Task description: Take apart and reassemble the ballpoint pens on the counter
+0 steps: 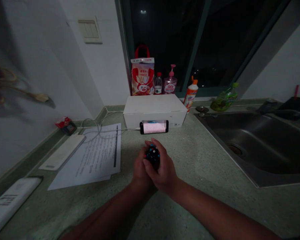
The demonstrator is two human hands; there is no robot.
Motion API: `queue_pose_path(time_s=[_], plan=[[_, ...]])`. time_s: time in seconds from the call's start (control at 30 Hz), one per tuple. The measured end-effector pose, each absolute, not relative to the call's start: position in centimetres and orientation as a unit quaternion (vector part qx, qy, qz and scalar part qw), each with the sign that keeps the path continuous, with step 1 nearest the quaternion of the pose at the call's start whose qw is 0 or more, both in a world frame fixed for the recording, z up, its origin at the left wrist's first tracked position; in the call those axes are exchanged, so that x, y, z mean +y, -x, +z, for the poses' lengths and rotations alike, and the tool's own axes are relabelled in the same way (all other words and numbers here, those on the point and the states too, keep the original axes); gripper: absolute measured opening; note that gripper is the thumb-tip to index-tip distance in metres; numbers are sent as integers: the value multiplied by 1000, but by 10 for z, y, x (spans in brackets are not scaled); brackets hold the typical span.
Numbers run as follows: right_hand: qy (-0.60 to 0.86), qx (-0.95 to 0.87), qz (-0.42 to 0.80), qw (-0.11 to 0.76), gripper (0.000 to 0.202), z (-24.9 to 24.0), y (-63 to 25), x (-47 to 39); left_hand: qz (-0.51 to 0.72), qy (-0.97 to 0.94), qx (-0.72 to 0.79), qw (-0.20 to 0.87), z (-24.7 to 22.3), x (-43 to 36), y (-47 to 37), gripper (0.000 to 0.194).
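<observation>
Both hands are cupped together above the green counter (190, 160), around a small dark object (153, 155) with red, blue and white spots. My left hand (140, 170) wraps the object's left side and is partly hidden behind the other. My right hand (165, 170) closes round its right side, thumb across the front. Just beyond the hands, a phone (154, 127) with a lit pink screen leans sideways against a white box (155, 108), a white cable running from its left end.
Printed paper sheets (100, 153), a flat white device (62, 151) and a white power strip (12, 203) lie left. A metal sink (260, 143) is at the right. Behind the box stand a snack bag (142, 78), a pink pump bottle (170, 81) and an orange-capped bottle (190, 95).
</observation>
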State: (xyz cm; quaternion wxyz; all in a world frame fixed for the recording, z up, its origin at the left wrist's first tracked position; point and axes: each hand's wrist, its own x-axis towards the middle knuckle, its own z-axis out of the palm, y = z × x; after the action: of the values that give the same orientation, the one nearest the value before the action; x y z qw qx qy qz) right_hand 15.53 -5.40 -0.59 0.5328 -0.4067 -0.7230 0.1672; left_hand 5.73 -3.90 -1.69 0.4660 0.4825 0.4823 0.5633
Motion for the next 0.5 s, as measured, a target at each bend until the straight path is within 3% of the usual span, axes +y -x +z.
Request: queue_pose_path(time_s=[0.2, 0.3, 0.4, 0.5], plan=[[385, -722, 166, 550, 82, -7, -159, -58, 555, -616, 466, 310, -15, -42, -47, 22], [381, -715, 173, 559, 75, -6, -162, -61, 534, -660, 457, 266, -13, -43, -45, 20], [381, -711, 173, 565, 65, -4, -163, -62, 533, -662, 459, 258, -11, -45, -48, 17], [369, -719, 169, 564, 64, -5, -164, -61, 534, -624, 475, 316, -12, -45, -53, 16]])
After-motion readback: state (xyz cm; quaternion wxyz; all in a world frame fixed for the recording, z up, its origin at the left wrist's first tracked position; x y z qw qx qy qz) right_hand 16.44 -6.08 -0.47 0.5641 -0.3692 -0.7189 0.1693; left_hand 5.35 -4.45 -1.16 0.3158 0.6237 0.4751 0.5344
